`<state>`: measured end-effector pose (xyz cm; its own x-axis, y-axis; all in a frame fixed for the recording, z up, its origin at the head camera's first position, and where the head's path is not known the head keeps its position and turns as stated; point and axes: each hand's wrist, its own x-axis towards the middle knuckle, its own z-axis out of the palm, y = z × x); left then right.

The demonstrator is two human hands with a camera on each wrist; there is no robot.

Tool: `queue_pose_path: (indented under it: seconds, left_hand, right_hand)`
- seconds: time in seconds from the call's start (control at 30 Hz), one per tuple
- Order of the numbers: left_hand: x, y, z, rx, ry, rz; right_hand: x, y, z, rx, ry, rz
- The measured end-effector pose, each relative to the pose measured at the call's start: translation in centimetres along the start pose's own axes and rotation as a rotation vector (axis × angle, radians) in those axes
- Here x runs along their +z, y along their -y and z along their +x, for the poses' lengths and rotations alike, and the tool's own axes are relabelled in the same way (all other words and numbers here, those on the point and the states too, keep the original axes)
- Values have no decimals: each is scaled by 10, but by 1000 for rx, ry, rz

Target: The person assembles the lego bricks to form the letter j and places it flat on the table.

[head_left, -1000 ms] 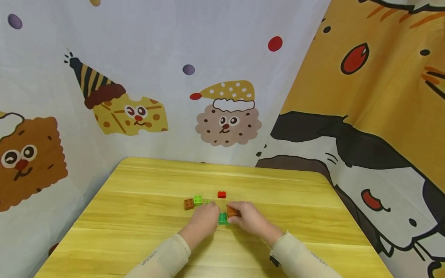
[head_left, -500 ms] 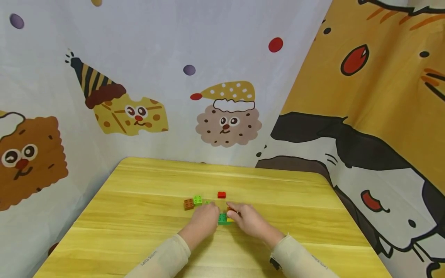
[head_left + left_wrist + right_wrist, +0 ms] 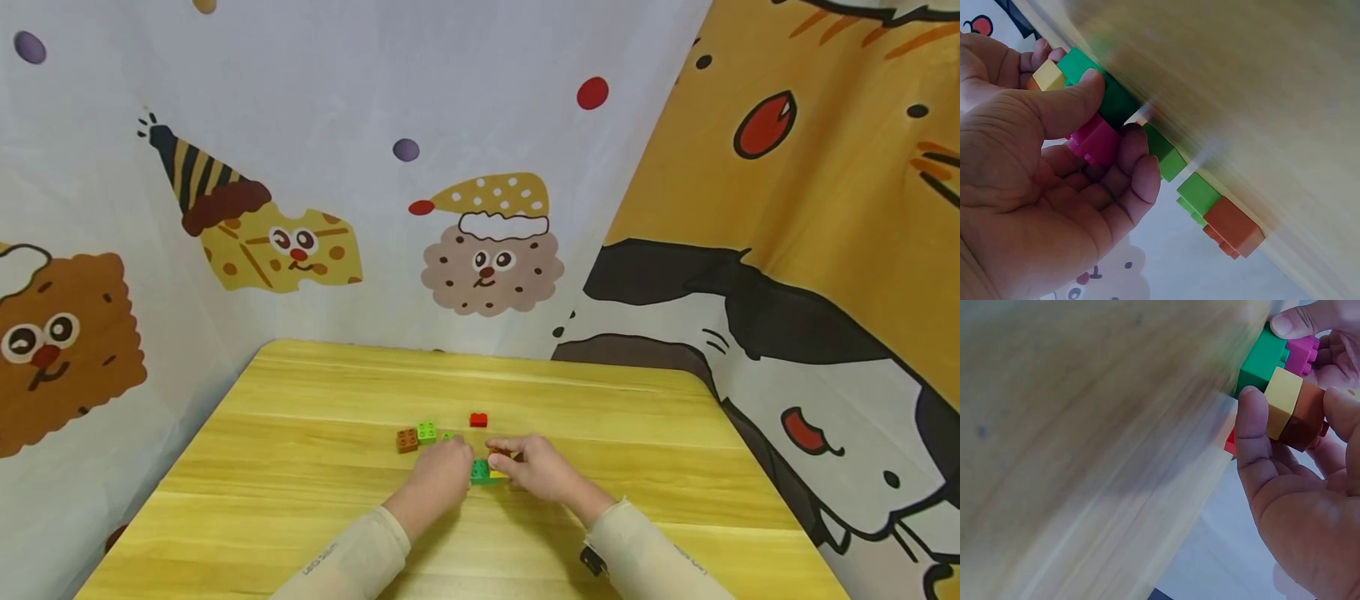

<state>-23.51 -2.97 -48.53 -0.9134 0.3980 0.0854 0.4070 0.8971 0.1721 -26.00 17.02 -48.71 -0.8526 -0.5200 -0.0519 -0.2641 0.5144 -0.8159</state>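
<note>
The right hand is pinching the brown plastic brick, which is sitting atop the yellow plastic brick at the long green plastic brick's right end; the left hand's fingers are gripping the other end, its long axis running between them.

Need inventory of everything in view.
Base block: 1, green, centre
Pink block: 1, pink, on base
Yellow block: 1, yellow, on base
Top block: 1, brown, on yellow block
Loose block: 1, brown, leftmost
Lime block: 1, lime, beside loose block
Half-hidden block: 1, light green, right of lime block
Red block: 1, red, farthest back
Table: 1, yellow, under blocks
Backdrop: 1+, multicoloured, behind table
Wrist item: 1, black, right wrist
Sleeves: 2, beige, forearms
Left hand: 1, holding base
Right hand: 1, holding top block
</note>
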Motion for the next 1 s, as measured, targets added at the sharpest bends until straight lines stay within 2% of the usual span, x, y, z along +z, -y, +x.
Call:
queue_pose_path:
  seconds: [0.17,0.37,1.0]
  left_hand:
    - [1,0,0,-2,8,-5]
    - [2,1,0,1,5,-14]
    - [2,0,1,-12,13,-16]
  right_hand:
    - [-1,1,0,15,5,-11]
    - [-1,-1,0,40,-5,38]
    - [-2,-2,-1,54,-9,76]
